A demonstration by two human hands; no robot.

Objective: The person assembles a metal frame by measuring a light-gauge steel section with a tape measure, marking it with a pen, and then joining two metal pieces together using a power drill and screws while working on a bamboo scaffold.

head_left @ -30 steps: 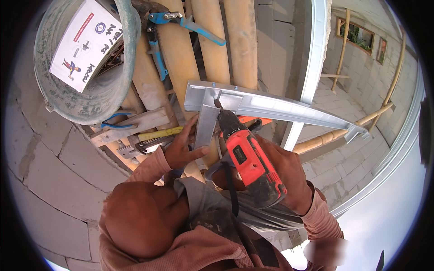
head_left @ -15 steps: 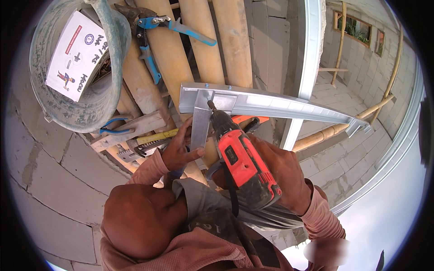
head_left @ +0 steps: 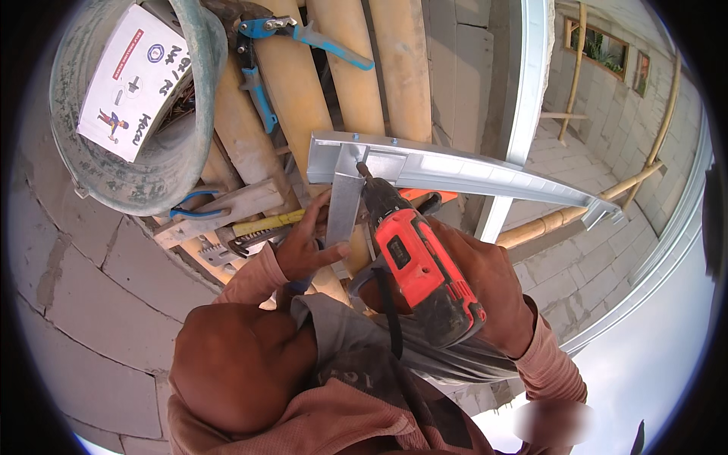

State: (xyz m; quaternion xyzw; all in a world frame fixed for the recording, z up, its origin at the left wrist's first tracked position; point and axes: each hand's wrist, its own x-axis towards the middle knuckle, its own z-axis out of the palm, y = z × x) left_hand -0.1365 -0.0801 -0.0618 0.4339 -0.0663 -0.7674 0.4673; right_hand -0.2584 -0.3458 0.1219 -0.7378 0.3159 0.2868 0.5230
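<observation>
Closest to the viewer, a person's sleeve point(head_left: 557, 371) of ribbed, dusty reddish-brown cloth is running up to the right hand point(head_left: 489, 284), whose grip is wrapping the handle of a cordless drill point(head_left: 417, 262). The drill is showing a smooth red plastic body, scuffed black at its base, and its black chuck is pointing up and to the left. Opposite, the left hand point(head_left: 307, 246) is holding a short metal piece point(head_left: 345, 205) in a narrow grip, thumb on one side and fingers on the other. This straight, dull-silver piece is meeting a long metal channel point(head_left: 470, 168) near its left end, and the drill bit is pointing at that joint. The tip seems to be touching a small screw there, though it is too tiny to be sure.

The long channel is gleaming, flat-sided and ridged, with two small bolts standing on its upper edge. Under it, thick, round, tan poles point(head_left: 349, 83) are lying side by side. Among them, a hammer point(head_left: 269, 221) is showing a yellow handle beside a rough wooden board point(head_left: 227, 212), and metal snips point(head_left: 262, 30) are spreading two blue handles. To the left, a scratched grey-green bucket point(head_left: 140, 189) is holding a white printed box point(head_left: 133, 83). Farther right, a jointed bamboo pole point(head_left: 546, 227) is slanting before a wall of pale, rectangular blocks point(head_left: 633, 129).
</observation>
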